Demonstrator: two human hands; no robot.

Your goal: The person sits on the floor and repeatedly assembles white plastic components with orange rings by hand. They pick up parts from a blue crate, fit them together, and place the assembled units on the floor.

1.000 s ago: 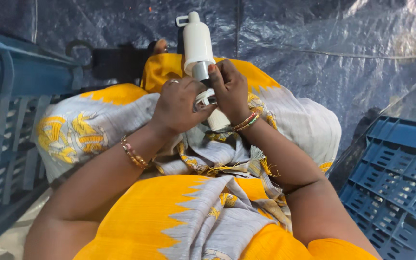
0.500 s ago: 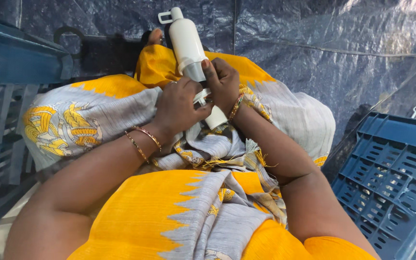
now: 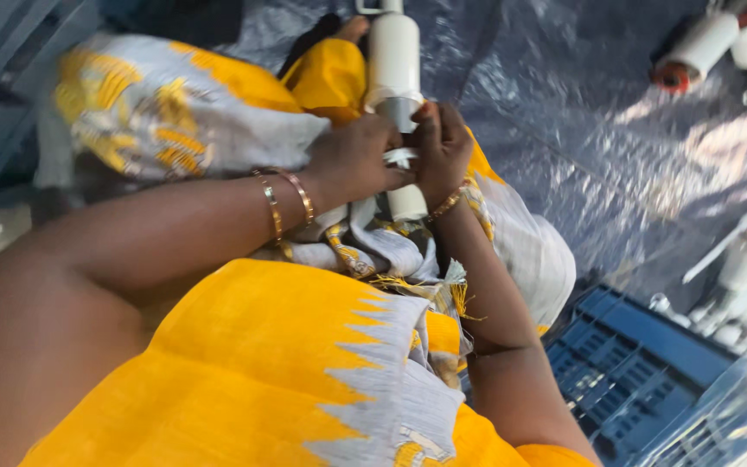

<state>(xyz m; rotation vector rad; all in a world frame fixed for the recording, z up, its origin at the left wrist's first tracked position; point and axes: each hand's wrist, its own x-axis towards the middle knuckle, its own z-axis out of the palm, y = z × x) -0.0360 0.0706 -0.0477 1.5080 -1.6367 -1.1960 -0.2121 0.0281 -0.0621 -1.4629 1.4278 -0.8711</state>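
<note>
A white plastic cylinder [image 3: 393, 60] with a metal band stands upright between my knees, over my yellow and grey patterned clothing. My left hand [image 3: 352, 162] and my right hand [image 3: 440, 149] both grip its middle, around the band. A thin white strip [image 3: 399, 156] runs between my fingers at the cylinder. Both wrists carry gold bangles. The cylinder's lower end shows white below my hands.
A shiny blue tarpaulin [image 3: 581, 147] covers the ground. A blue plastic crate [image 3: 641, 380] lies at the lower right, another crate [image 3: 2, 78] at the upper left. More white cylinders, one with a red end [image 3: 693, 52], lie at the upper right; white parts [image 3: 745, 277] at the right.
The view has swung right and tilted, bringing more white parts into sight at the right. My hands stay on the cylinder's middle.
</note>
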